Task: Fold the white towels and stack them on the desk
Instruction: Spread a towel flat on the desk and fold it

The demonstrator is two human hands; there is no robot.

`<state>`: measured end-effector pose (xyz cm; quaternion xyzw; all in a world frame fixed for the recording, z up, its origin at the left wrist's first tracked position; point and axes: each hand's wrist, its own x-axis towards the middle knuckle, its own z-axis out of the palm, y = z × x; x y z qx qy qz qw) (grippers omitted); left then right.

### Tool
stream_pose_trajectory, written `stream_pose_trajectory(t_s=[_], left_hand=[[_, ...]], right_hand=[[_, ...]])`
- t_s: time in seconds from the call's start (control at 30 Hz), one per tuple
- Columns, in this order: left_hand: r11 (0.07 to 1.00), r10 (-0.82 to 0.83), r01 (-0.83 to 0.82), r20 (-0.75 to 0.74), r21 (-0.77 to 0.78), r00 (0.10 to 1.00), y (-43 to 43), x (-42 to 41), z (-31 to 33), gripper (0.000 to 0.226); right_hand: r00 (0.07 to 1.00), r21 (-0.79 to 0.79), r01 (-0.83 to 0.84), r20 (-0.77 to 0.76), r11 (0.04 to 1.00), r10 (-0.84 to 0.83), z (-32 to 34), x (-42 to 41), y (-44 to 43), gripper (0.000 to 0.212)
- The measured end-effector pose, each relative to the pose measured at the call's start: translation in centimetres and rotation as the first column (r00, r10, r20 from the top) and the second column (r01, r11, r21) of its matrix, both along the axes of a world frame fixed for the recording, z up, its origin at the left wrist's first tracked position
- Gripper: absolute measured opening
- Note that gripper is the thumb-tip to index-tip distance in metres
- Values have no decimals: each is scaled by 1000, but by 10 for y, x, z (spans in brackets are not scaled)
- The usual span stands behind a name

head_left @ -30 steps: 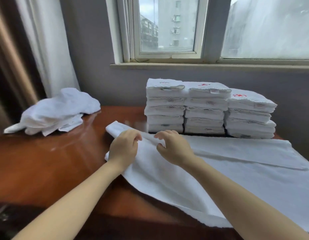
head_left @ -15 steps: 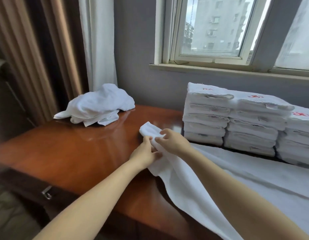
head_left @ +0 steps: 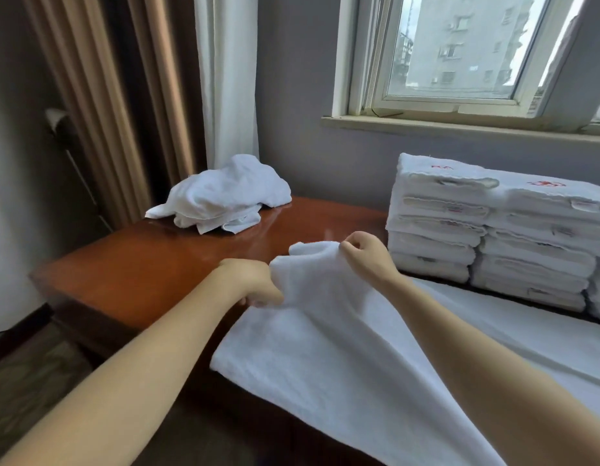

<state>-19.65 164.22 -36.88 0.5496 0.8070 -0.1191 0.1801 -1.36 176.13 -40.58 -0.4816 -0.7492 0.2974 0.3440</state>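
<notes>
Head view looks down on a big white towel (head_left: pixel 325 348) spread on the desk (head_left: pixel 140 264), right in front of the folded stack (head_left: pixel 493 230) and reaching out past its left side. The left hand (head_left: pixel 254 280) has its fingers curled tight round the towel's edge. The right hand (head_left: pixel 365 255) pinches the top corner between thumb and finger, close to the stack's left side. That end is held up off the desk, and the cloth dips softly between the two hands. The towel looks thick, fluffy and floppy, and I think it is light for its size. It will sag wherever nobody holds it. So it is best to take it by two corners, or along one edge with the hands apart, to keep that edge straight. The fluffy cloth should not slip from the fingers, but it may slide on the shiny desk. More towels wait in a loose pile (head_left: pixel 224 196), well to the left of the stack.
</notes>
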Motion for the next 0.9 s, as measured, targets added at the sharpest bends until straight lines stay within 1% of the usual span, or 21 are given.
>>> stream_pose_trajectory(t_s=[0.07, 0.1, 0.17, 0.23, 0.27, 0.33, 0.4, 0.43, 0.47, 0.5, 0.53, 0.57, 0.6, 0.63, 0.67, 0.73, 0.8, 0.87, 0.9], left_hand=[[986, 28, -6, -127, 168, 991, 8, 9, -6, 22], [965, 39, 1, -147, 262, 988, 13, 13, -10, 23], [895, 39, 16, -113, 446, 993, 23, 19, -19, 28], [785, -14, 47, -57, 618, 998, 29, 25, -26, 30], [729, -62, 77, -46, 680, 997, 33, 30, -28, 29], [676, -185, 124, 5, 727, 983, 40, 38, -31, 26], [692, -269, 141, 72, 708, 960, 45, 48, -35, 22], [706, -276, 182, 29, 684, 961, 49, 53, -37, 23], [727, -264, 246, -71, 641, 962, 52, 56, -40, 26], [757, -240, 290, -164, 585, 957, 56, 59, -41, 27], [788, -212, 297, -215, 540, 953, 59, 61, -43, 26], [812, -195, 292, -237, 506, 952, 62, 62, -44, 25], [815, -198, 300, -249, 495, 948, 65, 63, -44, 26], [803, -227, 325, -249, 500, 942, 67, 64, -45, 28], [783, -277, 360, -233, 507, 932, 70, 64, -45, 36], [736, -416, 457, -198, 500, 887, 76, 65, -44, 60], [695, -529, 561, -210, 449, 822, 83, 67, -39, 79], [661, -620, 656, -227, 364, 751, 94, 67, -33, 85], [649, -654, 687, -221, 328, 723, 99, 68, -31, 81]], right_hand=[[994, -11, -71, 82, 997, 72, -4, 1, -5, 22], [986, -15, -105, 127, 994, 106, -6, 2, -7, 24], [971, 10, -137, 199, 990, 133, -8, 7, -10, 23], [973, 70, -108, 212, 992, 91, -8, 14, -11, 20], [976, 111, -71, 213, 991, 46, -7, 20, -11, 20], [967, 193, 9, 247, 981, -58, -9, 33, -8, 25], [922, 230, 66, 358, 971, -147, -11, 48, -2, 29], [889, 223, 74, 426, 972, -166, -14, 55, 0, 25], [862, 201, 78, 479, 976, -167, -17, 62, 2, 18], [845, 173, 77, 512, 982, -156, -19, 68, 3, 10], [834, 154, 76, 531, 985, -147, -21, 72, 4, 9], [828, 149, 73, 542, 986, -143, -23, 75, 4, 11], [824, 152, 69, 549, 986, -143, -25, 76, 4, 12], [821, 155, 64, 554, 986, -141, -25, 77, 3, 13], [819, 149, 64, 557, 987, -137, -24, 77, 2, 16], [844, 106, 67, 524, 992, -113, -21, 77, 0, 17], [916, 47, 78, 391, 996, -90, -15, 79, 0, 10], [958, 27, 90, 269, 996, -95, -8, 83, -1, 17], [966, 35, 91, 241, 995, -97, -5, 85, -1, 18]])
